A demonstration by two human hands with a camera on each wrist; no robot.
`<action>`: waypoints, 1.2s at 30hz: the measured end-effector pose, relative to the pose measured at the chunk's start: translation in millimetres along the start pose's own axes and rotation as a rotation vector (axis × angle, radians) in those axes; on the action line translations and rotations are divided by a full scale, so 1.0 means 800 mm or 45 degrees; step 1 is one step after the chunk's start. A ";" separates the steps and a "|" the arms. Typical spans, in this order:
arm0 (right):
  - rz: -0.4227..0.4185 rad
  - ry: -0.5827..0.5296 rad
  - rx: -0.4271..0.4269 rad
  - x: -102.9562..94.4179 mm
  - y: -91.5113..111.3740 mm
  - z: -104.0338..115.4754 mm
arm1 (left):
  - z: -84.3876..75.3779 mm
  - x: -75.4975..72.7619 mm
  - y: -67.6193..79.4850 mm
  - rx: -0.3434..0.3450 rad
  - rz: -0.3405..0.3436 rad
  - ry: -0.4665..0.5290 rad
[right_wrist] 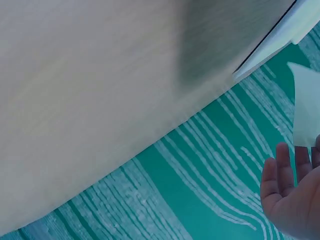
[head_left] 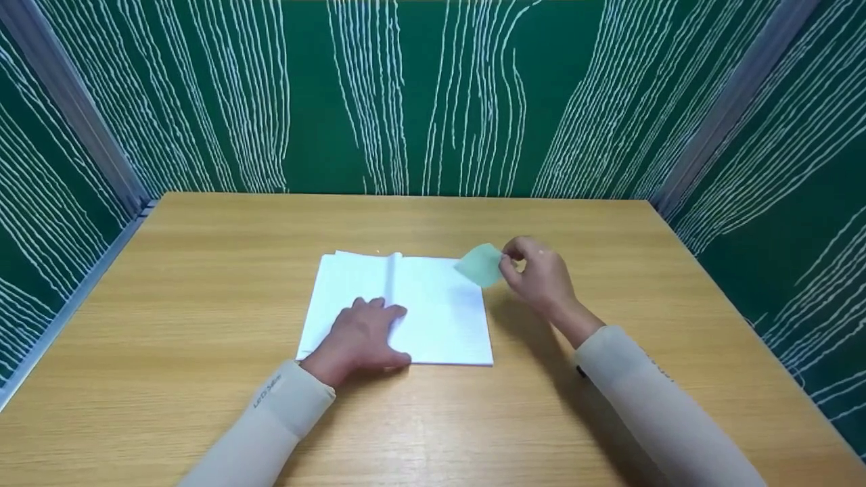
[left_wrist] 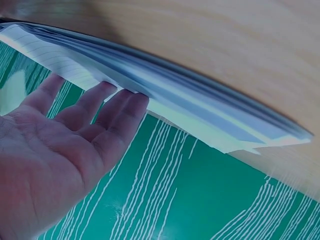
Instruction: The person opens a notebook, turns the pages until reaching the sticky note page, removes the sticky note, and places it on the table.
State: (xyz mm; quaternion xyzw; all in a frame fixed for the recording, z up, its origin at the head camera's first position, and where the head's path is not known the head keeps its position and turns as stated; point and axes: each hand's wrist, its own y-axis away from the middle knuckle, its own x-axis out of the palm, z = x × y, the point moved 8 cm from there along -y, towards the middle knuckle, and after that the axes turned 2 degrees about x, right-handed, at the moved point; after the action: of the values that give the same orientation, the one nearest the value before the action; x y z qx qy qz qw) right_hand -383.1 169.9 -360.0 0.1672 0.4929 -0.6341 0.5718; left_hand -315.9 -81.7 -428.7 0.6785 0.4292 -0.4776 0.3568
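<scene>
An open notebook (head_left: 440,318) with lined white pages lies on the table. My left hand (head_left: 365,335) rests on its left page and lower edge, fingers spread near the fold. In the left wrist view the fingertips of the left hand (left_wrist: 75,145) touch the page of the notebook (left_wrist: 200,110). Above the notebook's upper right corner, my right hand (head_left: 541,274) pinches a pale green sticky note (head_left: 481,265) between thumb and finger. The right wrist view shows the right hand (right_wrist: 295,195) and the sticky note (right_wrist: 306,107) at its right edge, partly cut off.
The wooden table (head_left: 169,284) carries the notebook near its middle. Green panels (head_left: 433,101) with white wavy lines stand behind it and on both sides, joined by grey metal posts (head_left: 731,101).
</scene>
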 end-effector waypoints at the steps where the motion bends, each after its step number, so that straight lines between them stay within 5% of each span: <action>1: -0.002 0.029 0.000 -0.003 0.000 -0.005 | 0.000 0.000 0.000 -0.003 0.003 0.002; 6: -0.064 0.235 -0.116 -0.019 -0.001 -0.021 | 0.000 0.000 0.001 0.009 -0.003 -0.023; 14: -0.163 0.571 -0.498 -0.020 0.013 -0.016 | 0.000 -0.001 0.001 0.026 -0.010 -0.046; 28: 0.252 0.562 -0.624 0.020 0.036 -0.026 | 0.001 0.000 0.003 0.001 -0.001 -0.007; 36: 0.413 0.495 -0.530 0.030 0.035 -0.031 | -0.002 0.001 0.002 0.012 -0.005 -0.014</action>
State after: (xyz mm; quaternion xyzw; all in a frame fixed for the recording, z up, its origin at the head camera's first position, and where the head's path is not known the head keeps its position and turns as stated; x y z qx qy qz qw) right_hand -373.7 180.3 -402.4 0.2408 0.6789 -0.3767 0.5824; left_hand -314.2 -81.0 -428.6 0.6766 0.4264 -0.4842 0.3550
